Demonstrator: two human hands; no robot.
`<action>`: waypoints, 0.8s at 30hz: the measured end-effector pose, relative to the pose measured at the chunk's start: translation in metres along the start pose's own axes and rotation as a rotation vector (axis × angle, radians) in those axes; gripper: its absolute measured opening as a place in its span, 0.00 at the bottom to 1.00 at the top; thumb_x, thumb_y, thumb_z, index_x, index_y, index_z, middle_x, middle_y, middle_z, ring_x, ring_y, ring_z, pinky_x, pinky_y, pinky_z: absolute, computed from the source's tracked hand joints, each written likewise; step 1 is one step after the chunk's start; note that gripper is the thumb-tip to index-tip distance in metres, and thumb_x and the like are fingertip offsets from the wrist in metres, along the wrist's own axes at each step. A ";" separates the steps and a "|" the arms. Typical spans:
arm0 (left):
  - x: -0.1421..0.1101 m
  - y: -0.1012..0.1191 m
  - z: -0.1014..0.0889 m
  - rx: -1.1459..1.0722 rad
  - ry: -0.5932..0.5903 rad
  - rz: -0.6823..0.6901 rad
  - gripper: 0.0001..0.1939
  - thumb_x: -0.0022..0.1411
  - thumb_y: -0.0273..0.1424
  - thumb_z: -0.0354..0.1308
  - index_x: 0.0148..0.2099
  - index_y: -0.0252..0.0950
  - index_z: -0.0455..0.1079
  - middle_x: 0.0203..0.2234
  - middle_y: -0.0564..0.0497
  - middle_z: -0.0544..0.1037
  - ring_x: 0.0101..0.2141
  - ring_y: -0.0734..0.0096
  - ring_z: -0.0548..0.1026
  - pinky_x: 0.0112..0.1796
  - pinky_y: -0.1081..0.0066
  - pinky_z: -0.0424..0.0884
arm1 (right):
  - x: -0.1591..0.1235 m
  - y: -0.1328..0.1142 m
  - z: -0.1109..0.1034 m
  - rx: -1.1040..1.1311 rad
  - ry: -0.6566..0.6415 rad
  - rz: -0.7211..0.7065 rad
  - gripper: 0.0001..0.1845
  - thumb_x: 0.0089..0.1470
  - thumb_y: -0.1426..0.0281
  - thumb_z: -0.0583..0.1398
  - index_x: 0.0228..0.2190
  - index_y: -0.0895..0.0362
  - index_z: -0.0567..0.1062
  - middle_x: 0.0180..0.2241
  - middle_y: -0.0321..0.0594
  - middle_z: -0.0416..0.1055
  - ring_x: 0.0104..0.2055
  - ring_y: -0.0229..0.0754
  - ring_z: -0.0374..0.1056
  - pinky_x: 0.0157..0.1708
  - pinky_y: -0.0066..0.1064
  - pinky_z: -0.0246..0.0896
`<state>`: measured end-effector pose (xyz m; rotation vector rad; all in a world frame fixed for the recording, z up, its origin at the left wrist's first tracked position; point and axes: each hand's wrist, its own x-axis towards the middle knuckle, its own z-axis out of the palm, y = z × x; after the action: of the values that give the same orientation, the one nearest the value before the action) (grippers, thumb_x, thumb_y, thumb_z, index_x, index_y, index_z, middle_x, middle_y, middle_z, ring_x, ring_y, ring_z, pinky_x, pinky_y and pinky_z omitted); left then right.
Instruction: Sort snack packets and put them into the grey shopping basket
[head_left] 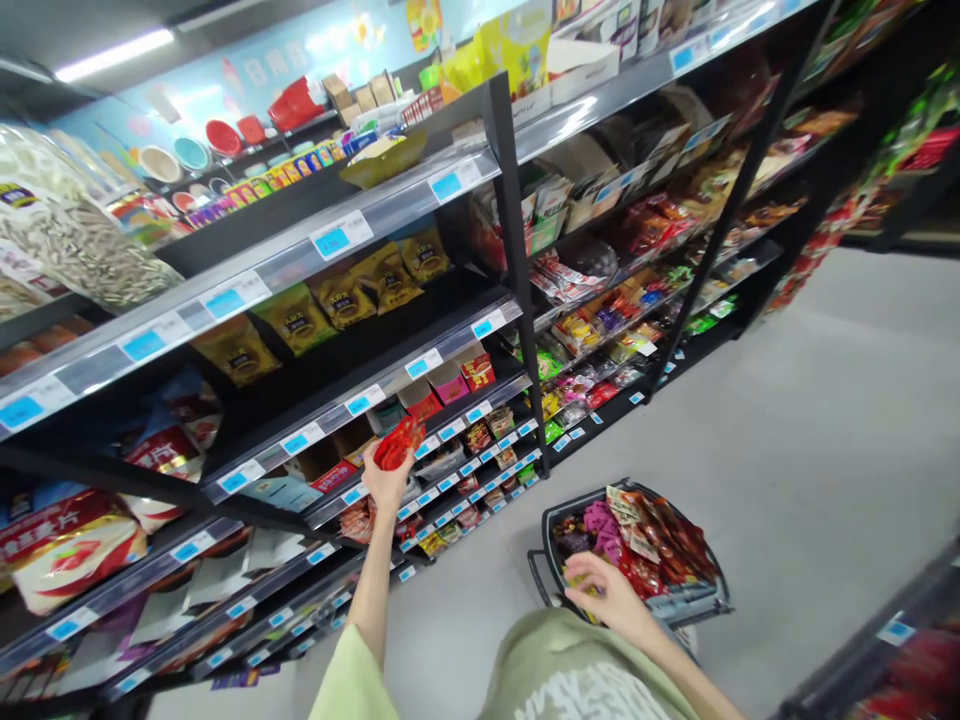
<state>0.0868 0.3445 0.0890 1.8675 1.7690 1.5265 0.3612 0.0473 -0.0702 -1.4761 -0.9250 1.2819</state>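
My left hand [385,482] reaches out to the shelf rack, its fingers closed around a red snack packet [400,445]. The packet is in front of a low shelf with small open cartons; I cannot make out its print. Lower right, my right hand [604,590] hovers over the near side of a shopping basket [546,540]. Its fingers are loosely curved, with a gap between thumb and fingers and nothing clearly held. Inside the basket lie dark red-brown snack packs [667,540], a purple bag [602,528] and other packets. The basket stands on the floor.
Along the left runs a long black shelf rack [360,355] with gold bags [300,318] and white-red bags [79,560]. Beyond its upright [517,230] are more shelves of packets. A large clear bag of seeds [97,240] sits top left. Grey floor [840,400] stretches right.
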 end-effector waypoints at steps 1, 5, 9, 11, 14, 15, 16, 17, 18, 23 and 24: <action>0.011 0.000 0.007 0.017 0.041 0.043 0.32 0.47 0.41 0.69 0.53 0.37 0.67 0.43 0.46 0.79 0.43 0.61 0.80 0.50 0.63 0.73 | -0.003 0.009 -0.002 -0.016 0.013 -0.007 0.20 0.44 0.63 0.65 0.40 0.56 0.72 0.38 0.45 0.76 0.37 0.48 0.75 0.40 0.39 0.71; 0.040 0.000 0.036 0.078 0.079 0.171 0.29 0.51 0.42 0.66 0.54 0.36 0.67 0.43 0.46 0.80 0.43 0.63 0.80 0.49 0.66 0.74 | -0.015 0.036 -0.008 -0.038 0.085 -0.001 0.20 0.44 0.59 0.65 0.38 0.56 0.74 0.35 0.45 0.79 0.38 0.50 0.76 0.39 0.38 0.71; 0.063 0.001 0.059 0.177 0.014 0.239 0.27 0.56 0.42 0.62 0.56 0.35 0.67 0.46 0.44 0.80 0.44 0.62 0.80 0.50 0.67 0.72 | -0.024 0.042 -0.014 -0.012 0.168 0.020 0.20 0.42 0.56 0.65 0.35 0.56 0.76 0.32 0.45 0.80 0.35 0.51 0.76 0.38 0.39 0.71; 0.074 0.003 0.068 0.312 -0.052 0.233 0.28 0.59 0.43 0.60 0.57 0.33 0.67 0.45 0.42 0.80 0.45 0.59 0.79 0.50 0.66 0.72 | -0.027 0.040 -0.018 -0.009 0.214 0.028 0.20 0.42 0.55 0.64 0.34 0.56 0.76 0.31 0.45 0.79 0.34 0.50 0.76 0.36 0.38 0.71; 0.090 0.007 0.078 0.557 -0.221 0.204 0.29 0.62 0.43 0.56 0.60 0.32 0.66 0.44 0.37 0.80 0.46 0.51 0.78 0.49 0.60 0.71 | -0.032 0.039 -0.025 0.007 0.267 0.050 0.22 0.42 0.52 0.63 0.32 0.55 0.76 0.30 0.44 0.78 0.32 0.49 0.75 0.30 0.35 0.70; 0.096 0.008 0.081 0.607 -0.283 0.203 0.28 0.63 0.43 0.56 0.60 0.33 0.66 0.44 0.36 0.79 0.46 0.49 0.78 0.49 0.57 0.70 | -0.033 0.039 -0.026 0.019 0.278 0.061 0.22 0.41 0.51 0.63 0.32 0.55 0.76 0.30 0.44 0.78 0.31 0.48 0.74 0.28 0.34 0.69; 0.101 0.010 0.085 0.633 -0.339 0.207 0.27 0.62 0.42 0.57 0.60 0.34 0.67 0.44 0.35 0.79 0.46 0.47 0.78 0.49 0.56 0.70 | -0.033 0.040 -0.028 0.033 0.284 0.074 0.23 0.41 0.50 0.63 0.32 0.55 0.76 0.30 0.43 0.78 0.31 0.48 0.74 0.26 0.33 0.69; 0.107 0.012 0.088 0.640 -0.384 0.214 0.27 0.61 0.40 0.58 0.60 0.35 0.68 0.45 0.35 0.79 0.47 0.46 0.77 0.49 0.54 0.70 | -0.034 0.040 -0.029 0.044 0.286 0.089 0.23 0.41 0.49 0.63 0.32 0.55 0.76 0.30 0.43 0.78 0.30 0.48 0.73 0.24 0.33 0.68; 0.113 0.014 0.091 0.639 -0.417 0.218 0.27 0.60 0.39 0.60 0.59 0.36 0.69 0.46 0.35 0.79 0.49 0.45 0.76 0.50 0.53 0.69 | -0.034 0.040 -0.030 0.055 0.284 0.102 0.24 0.40 0.49 0.62 0.32 0.54 0.76 0.30 0.43 0.77 0.30 0.48 0.73 0.22 0.32 0.67; 0.137 0.023 0.107 0.587 -0.533 0.212 0.26 0.55 0.32 0.63 0.57 0.37 0.70 0.57 0.35 0.72 0.59 0.45 0.67 0.57 0.53 0.62 | -0.026 0.031 -0.033 0.078 0.257 0.094 0.21 0.41 0.49 0.62 0.31 0.53 0.75 0.26 0.41 0.76 0.27 0.47 0.72 0.22 0.33 0.66; 0.140 0.025 0.110 0.564 -0.560 0.209 0.26 0.53 0.31 0.64 0.56 0.37 0.71 0.57 0.35 0.72 0.59 0.45 0.67 0.57 0.54 0.63 | -0.024 0.029 -0.033 0.083 0.257 0.086 0.21 0.41 0.49 0.62 0.31 0.52 0.75 0.26 0.41 0.76 0.26 0.47 0.71 0.23 0.34 0.66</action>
<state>0.1527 0.5059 0.1310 2.4704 1.8645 0.4473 0.3890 0.0110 -0.0909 -1.5847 -0.6387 1.1445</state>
